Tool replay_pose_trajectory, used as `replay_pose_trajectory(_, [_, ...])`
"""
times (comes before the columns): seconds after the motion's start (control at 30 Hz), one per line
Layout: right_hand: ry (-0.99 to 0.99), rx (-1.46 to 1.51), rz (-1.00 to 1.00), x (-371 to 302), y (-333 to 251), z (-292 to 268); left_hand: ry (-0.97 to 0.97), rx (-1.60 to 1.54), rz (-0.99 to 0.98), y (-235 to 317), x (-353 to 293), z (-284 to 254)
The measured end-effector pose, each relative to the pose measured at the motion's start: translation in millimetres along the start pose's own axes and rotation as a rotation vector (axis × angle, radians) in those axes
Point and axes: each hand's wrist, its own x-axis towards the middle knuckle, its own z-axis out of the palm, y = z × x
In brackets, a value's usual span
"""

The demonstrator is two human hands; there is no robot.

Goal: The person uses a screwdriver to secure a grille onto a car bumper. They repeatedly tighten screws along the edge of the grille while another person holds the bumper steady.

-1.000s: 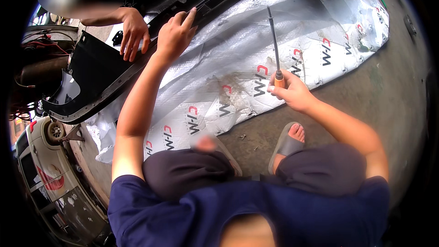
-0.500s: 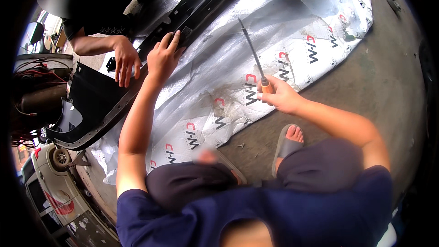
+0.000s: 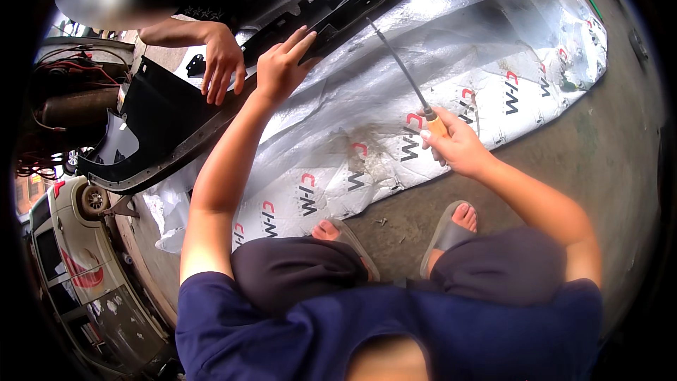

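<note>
A long black car bumper (image 3: 162, 114) lies diagonally across the left and upper middle. My left hand (image 3: 280, 70) rests at its near edge, fingers stretched out and holding nothing. In my right hand (image 3: 458, 144) is a long thin-shafted tool (image 3: 402, 67) with an orange handle, my fingers closed round the handle. Its shaft slants up and left, and the narrow tip stands close to the bumper's near edge; whether it touches, I cannot tell. Most of the handle is hidden in my grip.
A silvery-white printed sheet (image 3: 331, 159) lies under the bumper. Across it, a co-worker's hand (image 3: 224, 63) hangs over the bumper beside my left hand. My sandalled feet (image 3: 451, 233) are at the sheet's near edge. A parked vehicle (image 3: 84, 240) and a cylindrical tank (image 3: 77, 107) stand at left.
The whole view has shifted, so the bumper, sheet and both my hands appear further right. My left hand stays at the bumper, and my right hand still grips the orange-handled tool.
</note>
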Motion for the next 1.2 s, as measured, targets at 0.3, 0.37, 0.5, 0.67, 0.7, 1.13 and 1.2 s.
replay_pose_trajectory(0.3, [0.022, -0.114, -0.088, 10.7, -16.4, 3.4, -0.027, -0.05, 0.017, 3.7, 4.9, -1.3])
replay_pose_trajectory(0.37, [0.03, -0.153, -0.08, 12.4, -19.9, 5.4, -0.034, -0.103, -0.005, 4.4, 5.9, -2.2])
replay_pose_trajectory(0.5, [0.056, -0.234, -0.095, 16.2, -26.5, 7.8, -0.043, -0.131, -0.107, 4.1, 6.2, 0.0])
replay_pose_trajectory(0.67, [0.063, -0.238, -0.108, 20.7, -33.2, 10.6, -0.074, -0.096, -0.137, 2.4, 11.7, 2.8])
replay_pose_trajectory(0.7, [0.047, -0.207, -0.105, 21.1, -35.0, 12.4, -0.091, -0.113, -0.158, 1.5, 11.0, 1.2])
replay_pose_trajectory(1.13, [0.14, -0.131, -0.273, 9.8, -40.7, 6.3, -0.316, -0.27, -0.214, -22.3, 29.1, -11.0])
replay_pose_trajectory(1.2, [0.129, -0.106, -0.243, 10.0, -43.7, 3.5, -0.351, -0.321, -0.234, -26.7, 30.1, -11.5])
